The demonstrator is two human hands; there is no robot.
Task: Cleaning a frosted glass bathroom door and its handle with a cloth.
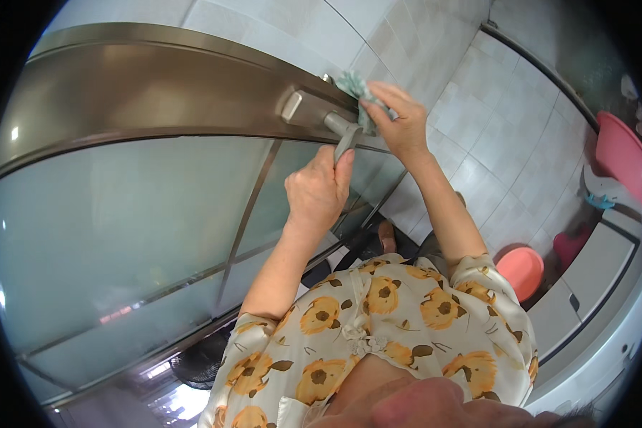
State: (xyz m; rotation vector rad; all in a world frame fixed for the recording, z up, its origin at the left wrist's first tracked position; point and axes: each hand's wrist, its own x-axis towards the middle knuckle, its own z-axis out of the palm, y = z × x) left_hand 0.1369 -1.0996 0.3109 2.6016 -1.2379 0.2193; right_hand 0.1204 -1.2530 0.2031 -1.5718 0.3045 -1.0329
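My left hand (320,184) is closed around the lever handle (345,140) of a door with a bronze-coloured metal frame (166,88) and frosted glass panels (134,208). On the other side of the handle, my right hand (398,115) pinches a crumpled pale green cloth (359,93) against the edge of the door, near the latch. The cloth is slightly blurred and its lower part lies partly behind my fingers. A raised lock plate (294,106) sits beside the handle's base.
A tiled floor (492,134) extends to the right. A coral basin (520,273) stands on it beside a white cabinet (578,278). Farther up at the right are a pink basin (618,152) and a grey plastic item (604,184). A dark fan (198,361) shows at the lower left.
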